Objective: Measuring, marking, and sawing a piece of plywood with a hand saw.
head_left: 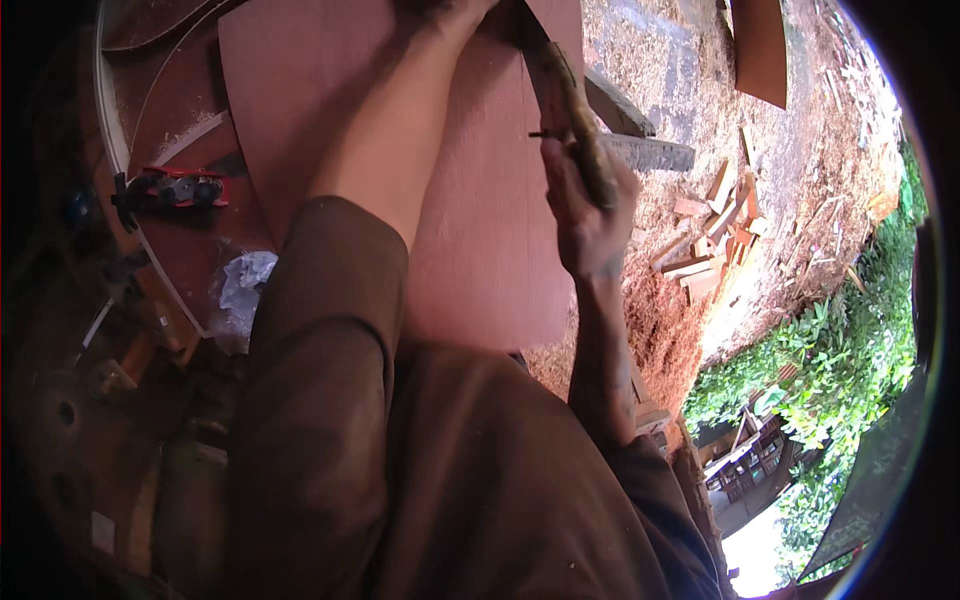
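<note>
A thin reddish-brown wooden sheet (490,240) lies in front of my body. My left hand (455,12) reaches across to its far part; the top of the picture cuts the hand off and its fingers are hidden. At the sheet's right side, my right hand (590,215) is closed round the worn wooden handle of a handsaw (575,110). The dark saw blade runs up toward the far edge of the view, along the sheet's right part. My right hand is slightly blurred.
To the left are a red and black tool (180,188) and crumpled clear plastic (245,285). Wood offcuts (715,235) lie on the sawdust-covered ground at right, with grey timber pieces (650,152) beside the sheet. A brown board (760,50) is at upper right; green plants (830,350) grow beyond.
</note>
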The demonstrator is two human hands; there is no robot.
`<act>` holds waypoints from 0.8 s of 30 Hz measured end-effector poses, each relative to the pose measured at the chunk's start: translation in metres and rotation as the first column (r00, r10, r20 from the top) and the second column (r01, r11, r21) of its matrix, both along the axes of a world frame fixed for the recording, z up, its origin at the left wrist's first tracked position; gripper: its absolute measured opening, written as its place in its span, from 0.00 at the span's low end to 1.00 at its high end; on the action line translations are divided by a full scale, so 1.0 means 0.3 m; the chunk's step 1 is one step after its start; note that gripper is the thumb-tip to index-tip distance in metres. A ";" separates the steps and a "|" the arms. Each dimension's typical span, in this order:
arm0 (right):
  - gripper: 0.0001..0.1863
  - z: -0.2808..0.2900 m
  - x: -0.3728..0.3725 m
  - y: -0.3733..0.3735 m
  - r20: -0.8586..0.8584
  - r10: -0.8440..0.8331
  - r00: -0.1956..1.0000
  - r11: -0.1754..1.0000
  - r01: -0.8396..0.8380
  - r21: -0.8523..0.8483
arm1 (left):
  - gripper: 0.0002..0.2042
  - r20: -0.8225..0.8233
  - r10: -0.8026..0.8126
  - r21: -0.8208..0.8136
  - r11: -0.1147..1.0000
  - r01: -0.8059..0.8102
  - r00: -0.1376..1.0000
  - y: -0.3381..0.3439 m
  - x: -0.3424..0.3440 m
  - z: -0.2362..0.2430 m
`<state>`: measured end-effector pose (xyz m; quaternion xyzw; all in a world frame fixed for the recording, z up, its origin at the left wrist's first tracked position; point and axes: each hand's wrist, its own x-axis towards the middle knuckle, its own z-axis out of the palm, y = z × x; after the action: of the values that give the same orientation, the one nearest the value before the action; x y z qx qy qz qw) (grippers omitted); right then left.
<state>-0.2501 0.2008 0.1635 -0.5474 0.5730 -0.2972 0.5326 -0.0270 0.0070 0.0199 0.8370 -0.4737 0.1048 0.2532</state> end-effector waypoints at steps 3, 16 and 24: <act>0.11 0.224 -0.104 0.157 -0.171 0.030 0.985 0.984 0.002 0.181 | 0.23 0.101 0.051 -0.146 0.989 -0.035 0.994 -0.007 -0.002 0.008; 0.15 -0.136 0.074 -0.178 -0.033 0.051 0.998 0.995 -0.053 -0.082 | 0.24 -0.071 -0.013 0.069 0.997 0.018 0.997 0.006 -0.006 0.032; 0.14 -0.155 0.150 -0.213 -0.247 0.017 0.969 0.990 -0.050 -0.128 | 0.27 0.022 -0.047 0.026 0.999 0.046 0.999 0.025 -0.011 0.022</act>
<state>-0.2051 0.1370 0.1171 -0.6240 0.6038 -0.2559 0.4248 -0.0304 0.0145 0.0265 0.8277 -0.4972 0.1021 0.2394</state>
